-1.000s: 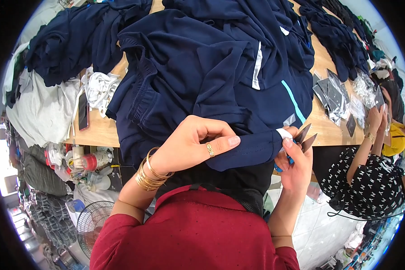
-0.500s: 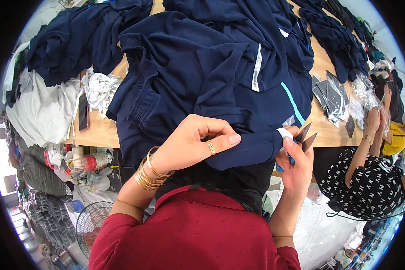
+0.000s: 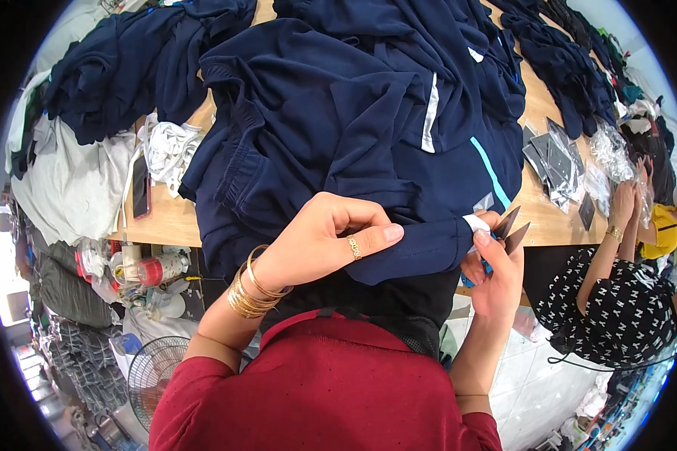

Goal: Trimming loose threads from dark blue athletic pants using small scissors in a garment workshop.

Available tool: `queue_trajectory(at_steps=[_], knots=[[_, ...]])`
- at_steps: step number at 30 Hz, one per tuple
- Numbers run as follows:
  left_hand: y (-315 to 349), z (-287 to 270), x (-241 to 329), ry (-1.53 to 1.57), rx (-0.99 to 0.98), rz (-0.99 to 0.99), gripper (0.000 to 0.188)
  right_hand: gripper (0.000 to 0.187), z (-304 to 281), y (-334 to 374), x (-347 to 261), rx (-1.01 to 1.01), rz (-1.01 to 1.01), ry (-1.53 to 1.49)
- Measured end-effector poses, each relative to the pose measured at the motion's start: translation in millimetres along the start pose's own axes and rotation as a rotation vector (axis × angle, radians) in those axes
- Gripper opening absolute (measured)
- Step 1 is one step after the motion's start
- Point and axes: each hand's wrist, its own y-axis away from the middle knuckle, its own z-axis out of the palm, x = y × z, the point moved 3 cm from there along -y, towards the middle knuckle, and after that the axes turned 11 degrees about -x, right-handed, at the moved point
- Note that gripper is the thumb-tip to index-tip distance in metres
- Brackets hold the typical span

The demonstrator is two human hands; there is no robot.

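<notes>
A navy garment (image 3: pixel 301 105) with a gathered elastic band, white strips and a light blue stripe is heaped at the table's front edge. My left hand (image 3: pixel 320 233) is closed in a pinch on a folded navy hem (image 3: pixel 421 254) of it, thumb on top. At the other end of that fold, my right hand (image 3: pixel 500 274) pinches the cloth beside a small white patch (image 3: pixel 475 222). A pair of scissors (image 3: pixel 513 231) is also held in my right hand. Its pointed blades stick out past the fingers, apart from each other, and bits of blue show under the palm.
More navy garments lie at the left (image 3: pixel 139 68) and right (image 3: pixel 560 68). A phone (image 3: pixel 141 188) rests by white cloth (image 3: pixel 169 146). Plastic-wrapped dark pieces (image 3: pixel 555 161) lie at right, near a co-worker's hands (image 3: pixel 624 207) and patterned hat (image 3: pixel 617 312). A fan (image 3: pixel 158 372) stands lower left.
</notes>
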Motion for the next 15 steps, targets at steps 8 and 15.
queue_trajectory(at_steps=[8, 15], knots=[[-0.4, 1.6, -0.4, 0.014, 0.016, -0.014, 0.023, 0.014, -0.4, 0.6, -0.3, -0.013, -0.018, 0.002], [-1.0, 2.8, -1.1, 0.021, 0.042, 0.007, 0.021, 0.014, 0.0, 0.6, -0.6, -0.017, -0.013, 0.0]])
